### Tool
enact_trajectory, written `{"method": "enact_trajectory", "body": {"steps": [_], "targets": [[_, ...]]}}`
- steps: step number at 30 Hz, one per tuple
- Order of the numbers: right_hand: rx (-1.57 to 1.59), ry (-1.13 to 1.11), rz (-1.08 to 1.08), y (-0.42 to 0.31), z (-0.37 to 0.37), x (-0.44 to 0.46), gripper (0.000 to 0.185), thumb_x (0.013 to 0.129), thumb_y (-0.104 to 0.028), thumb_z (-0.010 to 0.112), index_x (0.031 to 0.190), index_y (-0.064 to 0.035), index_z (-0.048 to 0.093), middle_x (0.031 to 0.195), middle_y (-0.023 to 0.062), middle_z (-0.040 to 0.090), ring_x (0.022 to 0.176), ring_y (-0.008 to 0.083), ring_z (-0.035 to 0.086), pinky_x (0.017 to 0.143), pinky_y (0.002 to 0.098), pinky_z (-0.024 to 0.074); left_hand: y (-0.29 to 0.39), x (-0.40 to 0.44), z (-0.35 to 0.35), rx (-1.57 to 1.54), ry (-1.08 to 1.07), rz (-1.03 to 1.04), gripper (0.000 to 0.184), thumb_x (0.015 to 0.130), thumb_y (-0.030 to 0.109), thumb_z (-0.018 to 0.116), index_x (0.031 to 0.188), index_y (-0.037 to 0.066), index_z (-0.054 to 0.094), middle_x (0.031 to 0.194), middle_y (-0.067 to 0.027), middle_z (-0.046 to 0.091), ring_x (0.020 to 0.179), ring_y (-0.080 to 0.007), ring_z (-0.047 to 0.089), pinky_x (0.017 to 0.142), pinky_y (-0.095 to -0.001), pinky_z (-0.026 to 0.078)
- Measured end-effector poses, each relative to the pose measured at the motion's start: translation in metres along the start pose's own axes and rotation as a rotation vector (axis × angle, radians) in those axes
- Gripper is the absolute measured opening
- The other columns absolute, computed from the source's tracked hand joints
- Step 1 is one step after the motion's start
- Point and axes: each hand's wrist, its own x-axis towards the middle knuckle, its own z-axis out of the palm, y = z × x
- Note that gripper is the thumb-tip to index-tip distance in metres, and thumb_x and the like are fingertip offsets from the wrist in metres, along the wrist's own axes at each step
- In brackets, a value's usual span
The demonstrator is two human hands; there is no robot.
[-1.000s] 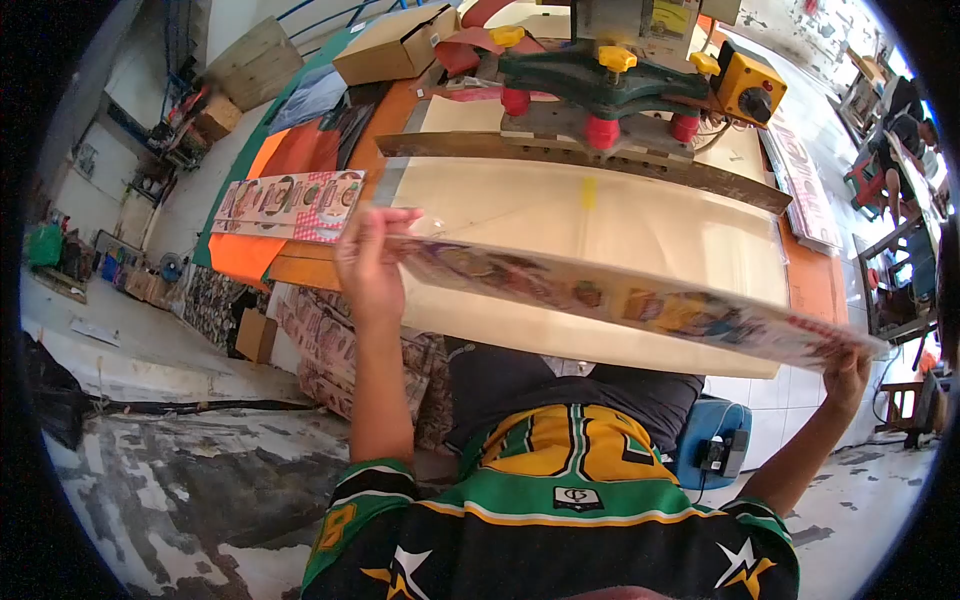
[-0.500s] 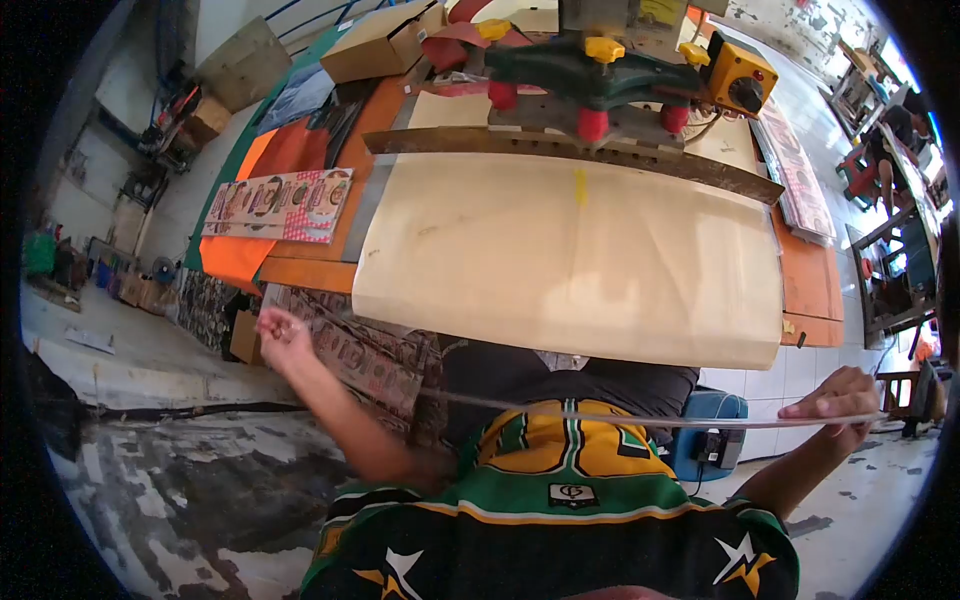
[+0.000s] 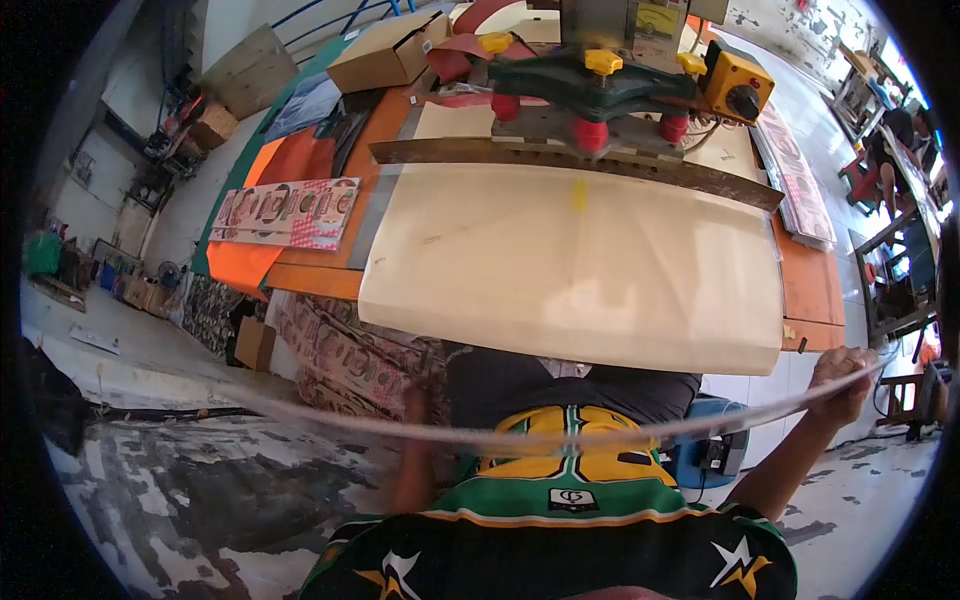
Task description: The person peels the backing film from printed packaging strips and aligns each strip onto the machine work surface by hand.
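The end of a long, thin sheet point(image 3: 560, 440) was pinched in the curled fingers of the right hand point(image 3: 843, 382). The left hand point(image 3: 417, 398) was blurred; whether its fingers were spread or pressed together could not be told, nor whether the sheet was touched by it. The sheet was seen nearly edge-on, sagging in a shallow bow across the front of the patterned jersey point(image 3: 560, 500), its left end carried out over the floor. With a grip plainly seen only at the right, a crease could be caused there by the sheet's own weight and swing, or the end could be let slip. The left end could also be snagged or scuffed against the printed material point(image 3: 345, 355) heaped below the table's edge.

Beyond the lap, a beige sheet point(image 3: 570, 270) was laid on the orange table point(image 3: 810, 290), its near edge overhanging; it could be dragged askew if that edge were caught by a sleeve or by the long sheet. Farther out, a metal bar point(image 3: 560, 163) was set across it beneath the green press head point(image 3: 590, 85). Fingers could be trapped there if the bar were driven down while a hand was underneath.
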Motion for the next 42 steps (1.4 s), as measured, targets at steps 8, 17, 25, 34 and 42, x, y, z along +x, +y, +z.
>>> {"method": "enact_trajectory", "body": {"steps": [8, 17, 25, 34, 42], "targets": [[-0.081, 0.365, 0.322, 0.067, 0.033, -0.007, 0.045, 0.100, -0.025, 0.058, 0.137, -0.0018, 0.047, 0.129, 0.0138, 0.060, 0.118, 0.0271, 0.061, 0.101, 0.0445, 0.0512, 0.027, -0.019, 0.019, 0.702, -0.487, -0.008, 0.039, 0.098, 0.034, 0.062, 0.120, 0.003, 0.068, 0.094, -0.0078, 0.072, 0.083, -0.0219, 0.069, 0.071, -0.0362, 0.054], [0.212, 0.313, 0.598, 0.137, 0.151, 0.006, 0.051, 0.103, -0.033, 0.052, 0.143, -0.0023, 0.043, 0.135, 0.0149, 0.059, 0.120, 0.0270, 0.062, 0.102, 0.0447, 0.0520, 0.276, -0.140, -0.099, 0.190, -1.007, 0.452, 0.055, 0.096, 0.042, 0.066, 0.128, -0.002, 0.063, 0.110, -0.0169, 0.073, 0.101, -0.0262, 0.072, 0.078, -0.0365, 0.059], [0.429, 0.146, 0.930, 0.166, 0.220, -0.013, 0.059, 0.095, -0.029, 0.068, 0.141, -0.0019, 0.043, 0.134, 0.0144, 0.059, 0.117, 0.0281, 0.063, 0.098, 0.0452, 0.0550, 0.288, -0.225, -0.008, -0.722, -0.894, 0.672, 0.069, 0.095, 0.036, 0.066, 0.145, -0.003, 0.040, 0.128, -0.0200, 0.063, 0.114, -0.0296, 0.065, 0.091, -0.0408, 0.058], [-0.097, -0.187, 0.831, 0.140, 0.204, 0.020, 0.039, 0.107, -0.027, 0.048, 0.132, 0.0010, 0.054, 0.099, 0.0198, 0.073, 0.087, 0.0243, 0.073, 0.079, 0.0325, 0.0586, 0.328, -0.161, -0.064, -0.976, -0.256, 0.701, 0.030, 0.099, 0.016, 0.062, 0.124, 0.000, 0.057, 0.117, -0.0100, 0.064, 0.100, -0.0192, 0.065, 0.087, -0.0352, 0.054], [-0.401, -0.097, 0.741, 0.119, 0.163, 0.020, 0.030, 0.105, -0.023, 0.052, 0.117, 0.0021, 0.062, 0.091, 0.0155, 0.074, 0.078, 0.0182, 0.072, 0.068, 0.0276, 0.0567, 0.410, 0.099, -0.196, -0.877, -0.072, 0.639, 0.028, 0.099, 0.019, 0.063, 0.121, 0.002, 0.058, 0.103, -0.0070, 0.058, 0.096, -0.0210, 0.058, 0.083, -0.0368, 0.052]]}}
